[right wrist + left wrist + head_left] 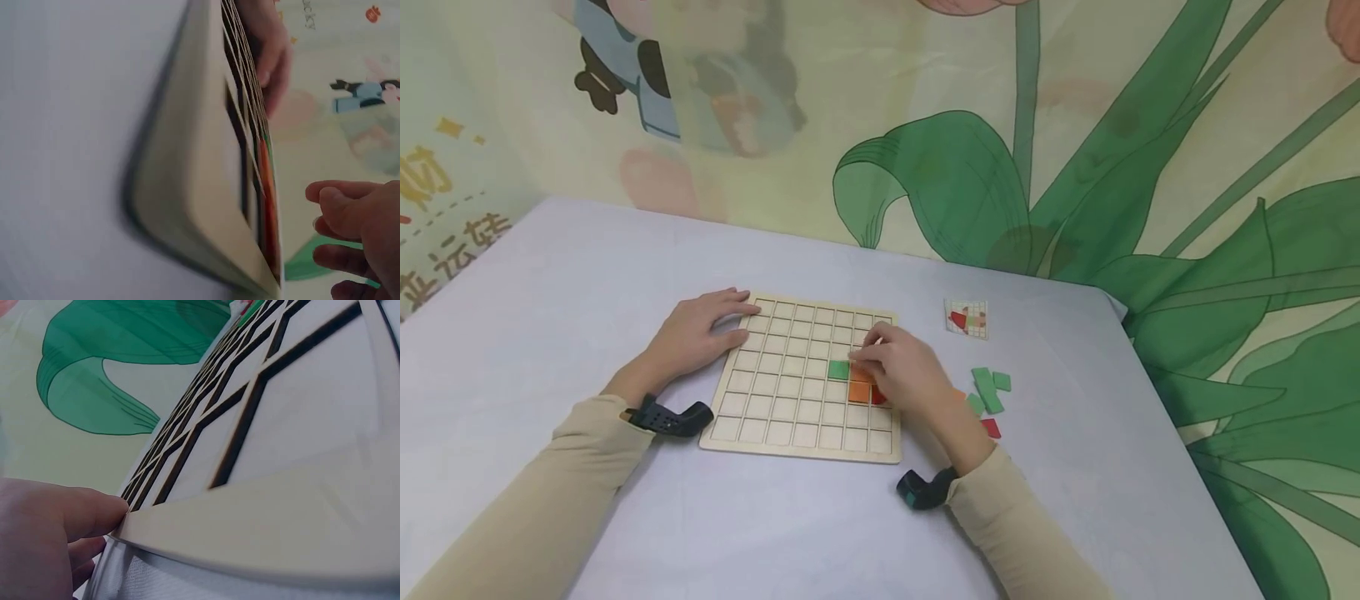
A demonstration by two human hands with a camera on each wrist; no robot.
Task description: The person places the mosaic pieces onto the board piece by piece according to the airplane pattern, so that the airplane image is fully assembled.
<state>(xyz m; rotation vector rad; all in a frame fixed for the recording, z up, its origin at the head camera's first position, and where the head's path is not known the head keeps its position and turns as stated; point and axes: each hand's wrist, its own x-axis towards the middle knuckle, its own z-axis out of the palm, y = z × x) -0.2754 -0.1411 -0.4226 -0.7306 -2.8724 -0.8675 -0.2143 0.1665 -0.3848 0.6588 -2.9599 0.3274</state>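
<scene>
A pale wooden grid board [767,387] lies on the white table. My left hand [702,329] rests at its left edge, fingertips on the upper left corner and thumb on the side; a fingertip [103,512] meets the rim in the left wrist view. My right hand [910,367] hovers over the board's right part, its thumb [337,206] close to the index finger with no piece showing between them. Below it sit a green square tile [838,370], an orange tile [859,392] and a red tile [877,396], partly hidden by the hand.
Right of the board lie loose green tiles [987,390], a red tile [991,428] and an orange one partly behind the right wrist. Farther back is a small picture card [966,319] with a grid pattern. A printed backdrop [775,167] hangs behind the table.
</scene>
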